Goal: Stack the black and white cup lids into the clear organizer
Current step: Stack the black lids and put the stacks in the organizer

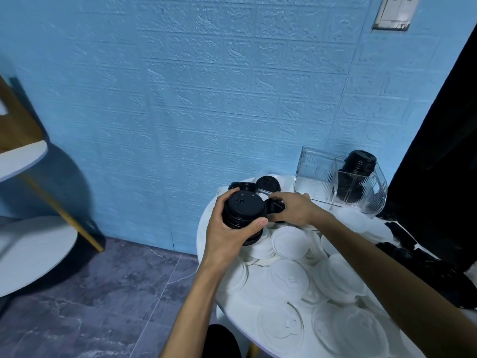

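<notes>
lids, black and white, catalogued by size of item.

wall [206,86]: blue, brick-embossed, behind everything; switch plate [395,11] at upper right.

floor [103,293]: dark marbled tile.

shelf [23,202]: round white tiers on a wooden frame, far left.

desk [206,223]: round, white, at lower right, mostly covered.

white lids [289,277]: loose heap spread over most of the desk, overlapping, some flat, some tilted.

organizer [335,184]: clear, ribbed walls, at the far edge of the desk near the wall; a column of black lids [358,164] leans in its right compartment, top sticking out above the rim; left compartment looks bare.

black stack [242,210]: several nested black lids, held above the desk's left edge, top face up.

left hand [227,228]: grip closed around the black stack, thumb across its near side.

right hand [296,208]: fingers curled on a single black lid [276,206] just beside the stack; exact pinch partly hidden.

loose black lids [268,183]: two more lying behind the hands.
</notes>
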The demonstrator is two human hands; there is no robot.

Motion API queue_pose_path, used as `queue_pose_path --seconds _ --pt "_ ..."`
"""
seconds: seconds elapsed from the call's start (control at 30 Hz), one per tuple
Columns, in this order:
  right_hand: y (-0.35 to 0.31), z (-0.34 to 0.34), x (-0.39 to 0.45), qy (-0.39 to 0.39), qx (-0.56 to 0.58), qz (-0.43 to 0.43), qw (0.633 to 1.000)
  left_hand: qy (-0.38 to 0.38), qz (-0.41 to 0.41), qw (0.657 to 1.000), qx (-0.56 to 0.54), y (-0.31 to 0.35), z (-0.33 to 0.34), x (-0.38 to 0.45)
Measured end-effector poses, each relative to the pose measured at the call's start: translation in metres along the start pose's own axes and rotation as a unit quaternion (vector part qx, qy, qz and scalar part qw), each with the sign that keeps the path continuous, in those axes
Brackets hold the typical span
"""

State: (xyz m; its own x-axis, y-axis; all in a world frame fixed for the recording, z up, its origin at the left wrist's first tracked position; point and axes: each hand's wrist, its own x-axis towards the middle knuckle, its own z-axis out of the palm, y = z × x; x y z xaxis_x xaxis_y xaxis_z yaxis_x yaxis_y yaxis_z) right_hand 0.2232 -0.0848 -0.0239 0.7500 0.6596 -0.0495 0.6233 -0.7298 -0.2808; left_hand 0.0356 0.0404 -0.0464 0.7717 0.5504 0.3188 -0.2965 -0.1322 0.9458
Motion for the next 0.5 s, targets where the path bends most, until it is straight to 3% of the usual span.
queue_pose_path --seconds 0.13,0.27,0.4,0.5 --pt "-0.007 -0.022 -0.011 0.071 0.115 -0.008 0.991 -0.001 0.001 1.0 0.008 0.001 -0.001 0.0" --pt "-0.033 -0.05 -0.041 0.067 0.386 -0.058 0.918 0.004 0.005 1.0 0.007 0.002 0.003 0.0" --pt "-0.056 -0.045 -0.066 0.025 0.377 -0.141 0.915 -0.005 0.006 1.0 0.008 0.004 0.011 -0.002" --pt "-0.061 -0.035 -0.069 0.052 0.354 -0.166 0.919 -0.012 0.008 1.0 0.011 0.005 0.012 -0.003"
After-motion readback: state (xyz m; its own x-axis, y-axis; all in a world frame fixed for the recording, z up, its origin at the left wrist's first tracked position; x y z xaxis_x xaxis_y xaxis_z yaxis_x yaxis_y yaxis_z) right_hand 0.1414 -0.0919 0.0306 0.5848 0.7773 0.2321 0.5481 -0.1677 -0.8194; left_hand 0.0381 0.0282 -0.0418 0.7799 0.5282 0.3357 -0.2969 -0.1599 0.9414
